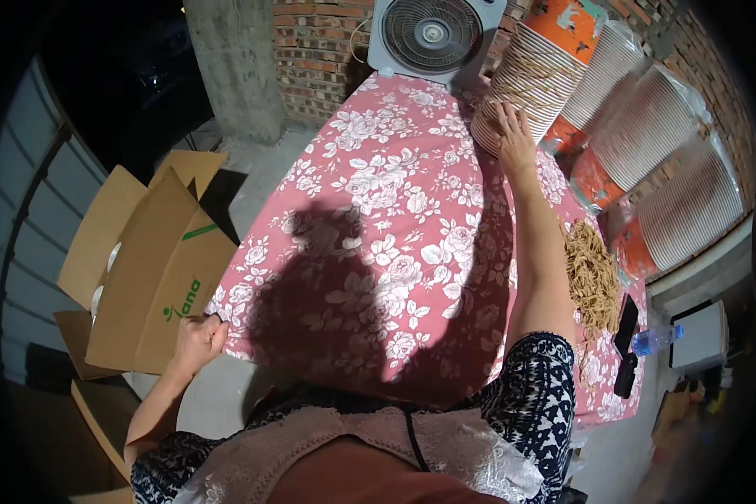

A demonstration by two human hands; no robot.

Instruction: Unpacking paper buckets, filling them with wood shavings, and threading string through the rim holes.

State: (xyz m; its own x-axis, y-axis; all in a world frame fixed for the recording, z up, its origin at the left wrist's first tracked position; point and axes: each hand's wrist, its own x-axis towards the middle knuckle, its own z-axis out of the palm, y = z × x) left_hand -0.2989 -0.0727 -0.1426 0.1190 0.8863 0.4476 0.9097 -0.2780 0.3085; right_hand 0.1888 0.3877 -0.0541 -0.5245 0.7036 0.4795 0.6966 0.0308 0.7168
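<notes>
At the table's far right, my right hand (515, 134) reaches out with fingers spread, lying against the lower side of a tall stack of paper tubs (536, 80). The stack has white rims, an orange tub on top, and tan bands or strands showing between the rims. My left hand (200, 341) is closed in a fist by the table's left corner, beside a cardboard box (155, 277). Whether anything is inside that fist is hidden. A heap of tan bands or strands (594, 277) lies on the pink floral tablecloth (378, 185), next to my right forearm.
More plastic-wrapped tub stacks (647, 126) line the right side by the brick wall. A grey box fan (433, 38) stands at the table's far end. Dark objects (627, 336) and a clear bottle (657, 339) are at the right. A concrete pillar (235, 67) rises behind.
</notes>
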